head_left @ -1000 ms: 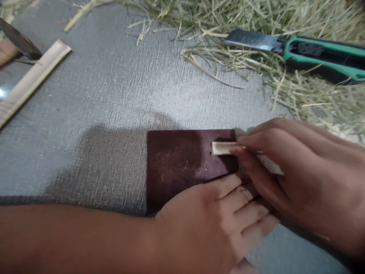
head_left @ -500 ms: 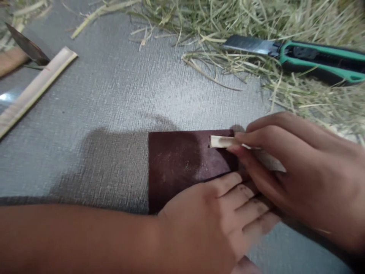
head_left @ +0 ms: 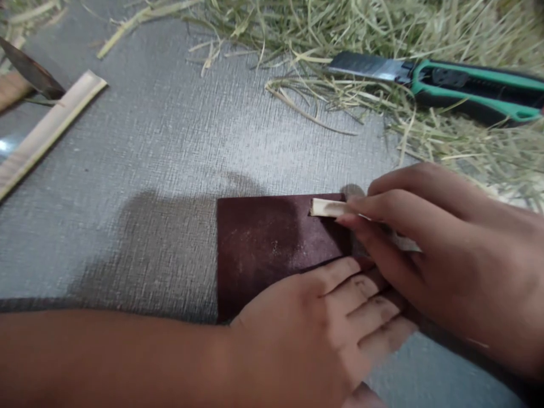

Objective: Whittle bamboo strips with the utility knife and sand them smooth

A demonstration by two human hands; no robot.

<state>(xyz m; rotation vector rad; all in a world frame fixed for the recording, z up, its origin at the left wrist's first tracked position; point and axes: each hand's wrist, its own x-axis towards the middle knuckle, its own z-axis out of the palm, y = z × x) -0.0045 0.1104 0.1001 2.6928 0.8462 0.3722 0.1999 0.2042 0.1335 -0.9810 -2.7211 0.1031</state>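
A dark reddish-brown sheet of sandpaper with pale dust lies on the grey surface. My left hand rests flat across its near edge, fingers stretched towards the right. Pinched between my right thumb and fingers is a short, pale bamboo strip. That strip's free end points left over the sandpaper's upper right part; whether it touches the sheet I cannot tell. My right hand is closed around the rest of the strip, hiding much of it, and sits against the left fingertips.
Beyond the hands, a green and black utility knife lies with its blade out on a heap of thin shavings. At the left are a longer pale strip and a dark blade with a wooden-looking part.
The whole view has shifted slightly, so most things appear a little further left. Both hands keep nearly the same pose, with the strip still pinched on the right.
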